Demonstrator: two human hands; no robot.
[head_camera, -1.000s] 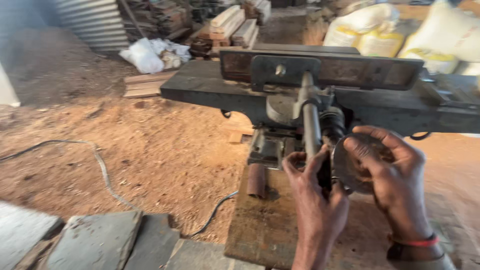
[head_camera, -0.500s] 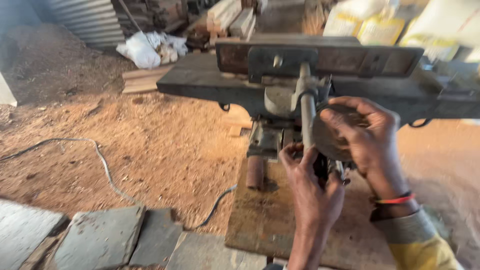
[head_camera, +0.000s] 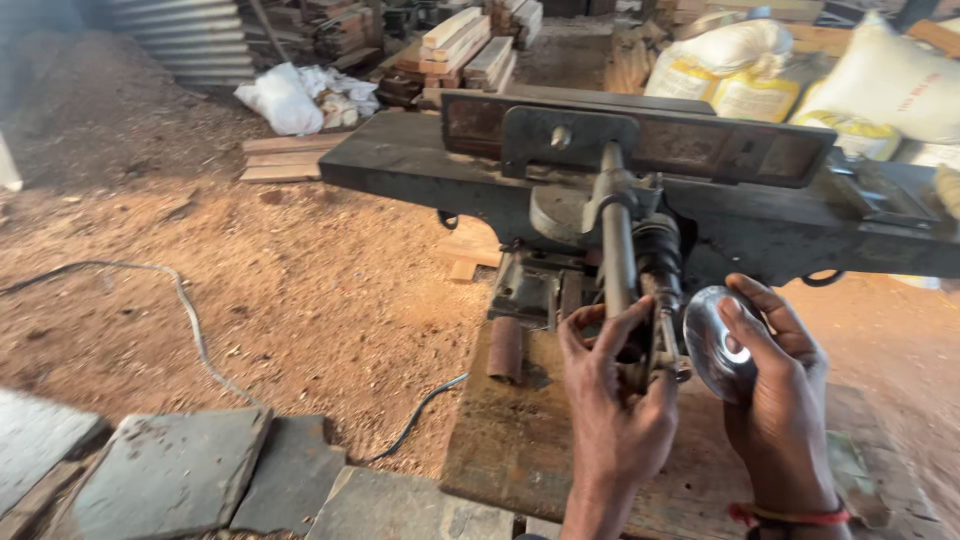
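While the left hand (head_camera: 612, 400) is curling its fingers around the lower end of the steel shaft (head_camera: 618, 245) jutting from the dark woodworking machine (head_camera: 440, 165), the right hand (head_camera: 775, 385) is gripping a shiny round metal disc (head_camera: 715, 345) just beside that shaft's tip, fingers clasping its rim. Whether the disc is touching the spindle is hard to tell from this angle. Both hands are hovering over a worn wooden worktop (head_camera: 520, 440). A grey cable (head_camera: 180, 300) is trailing across the sawdust floor (head_camera: 300, 290).
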